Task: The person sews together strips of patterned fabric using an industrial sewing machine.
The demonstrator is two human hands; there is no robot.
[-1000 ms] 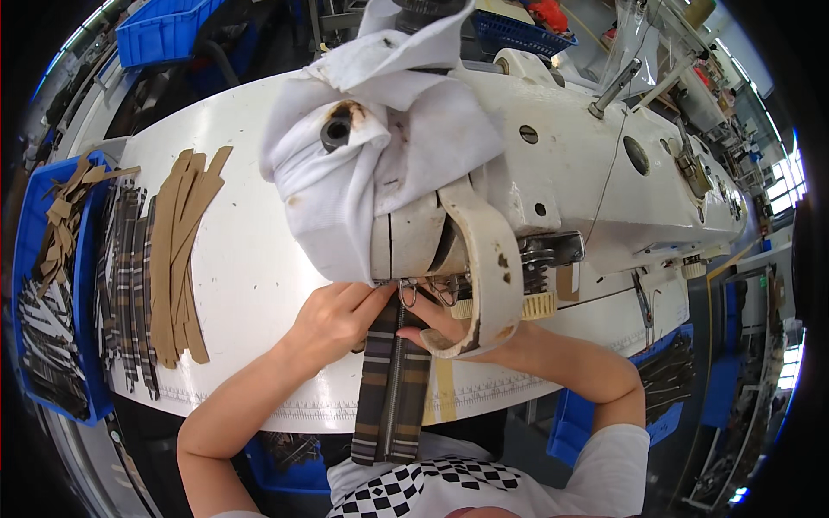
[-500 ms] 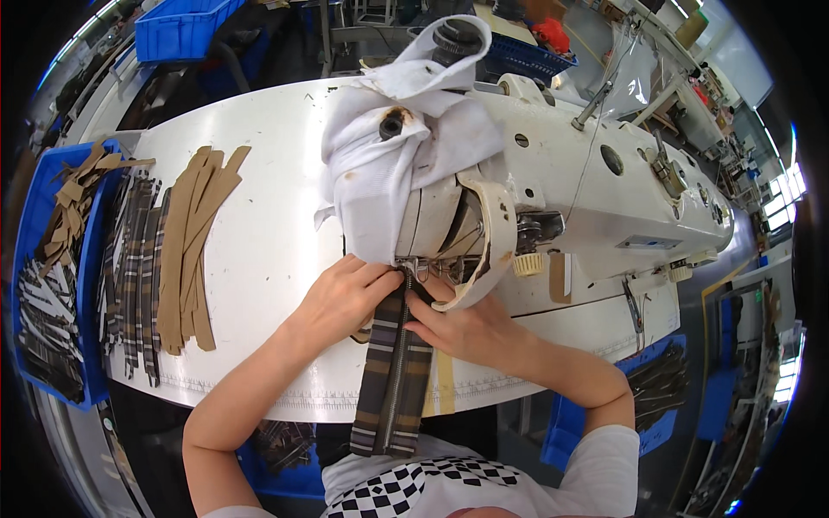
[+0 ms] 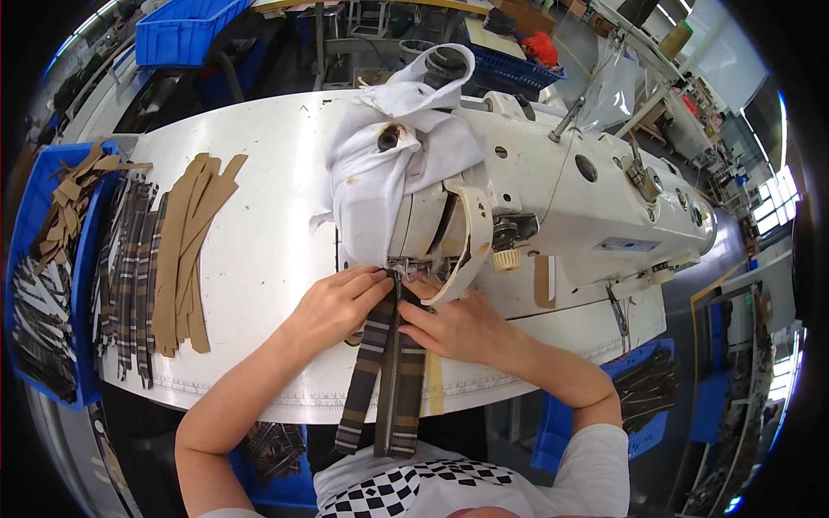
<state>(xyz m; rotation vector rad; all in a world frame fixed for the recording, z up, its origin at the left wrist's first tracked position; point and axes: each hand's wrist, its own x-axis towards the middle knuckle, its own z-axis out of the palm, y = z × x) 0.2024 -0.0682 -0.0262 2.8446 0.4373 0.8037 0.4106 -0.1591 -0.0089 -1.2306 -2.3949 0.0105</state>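
A white sewing machine [image 3: 561, 207] has white cloth [image 3: 363, 194] wrapped over its head. Below its presser foot [image 3: 400, 266], a dark zipper [image 3: 390, 406] and striped brown-grey fabric strips [image 3: 363, 380] run down over the table's front edge. My left hand [image 3: 337, 302], fingers curled, pinches the strips' upper end just left of the foot. My right hand [image 3: 445, 324] holds the zipper and fabric from the right, thumb on top, with some fingers partly hidden under the machine's curved guard [image 3: 475, 242].
On the white tabletop [image 3: 268, 173], tan strips [image 3: 192, 250] and striped strips [image 3: 129, 276] lie left, beside a blue bin [image 3: 82, 371] of scraps. Small snips [image 3: 617, 315] lie right. Other blue bins [image 3: 643, 436] sit below the table and behind it [image 3: 181, 30].
The lower fabric has split: a striped strip now angles left, apart from the zipper. Both hands still grip near the foot. The whole view has shifted slightly.
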